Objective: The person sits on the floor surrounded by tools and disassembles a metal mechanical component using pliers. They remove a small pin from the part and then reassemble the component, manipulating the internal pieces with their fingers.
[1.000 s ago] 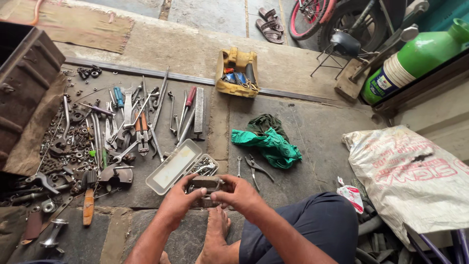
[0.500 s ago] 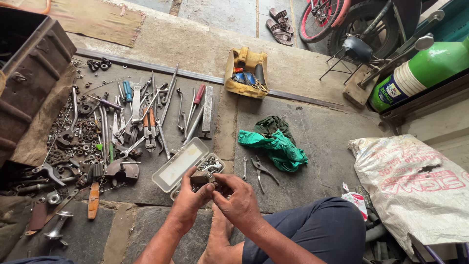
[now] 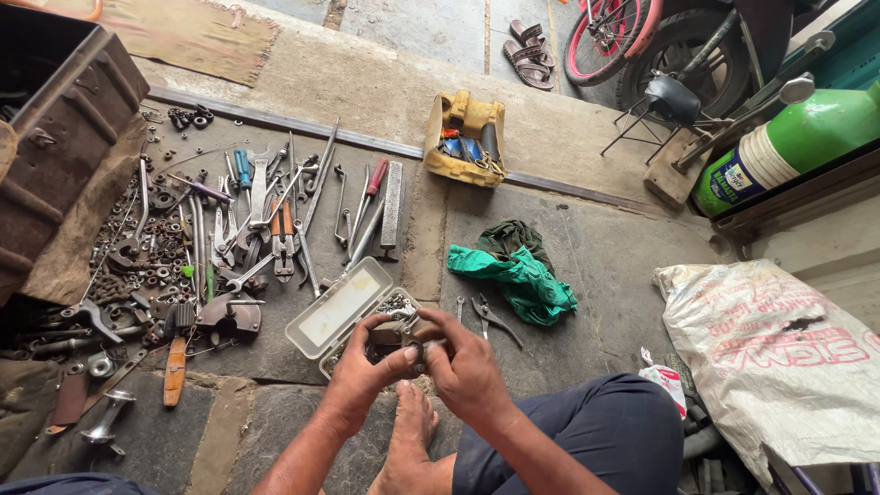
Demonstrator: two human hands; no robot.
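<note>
Stone floor (image 3: 605, 247): tools (image 3: 266, 220), green rag (image 3: 522, 275).

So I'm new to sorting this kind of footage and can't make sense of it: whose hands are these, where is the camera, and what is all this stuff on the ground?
The camera sits on a person's head and looks down, so you see their own arms, a bare foot and a knee in dark trousers. There is no machine. The left hand and right hand meet over a small metal part, too hidden to identify, just above an open plastic case of small hardware. On the stone floor to the left lie wrenches, pliers and screwdrivers and a pile of nuts and washers. To the right are a green rag, a yellow container and a white sack.
</note>
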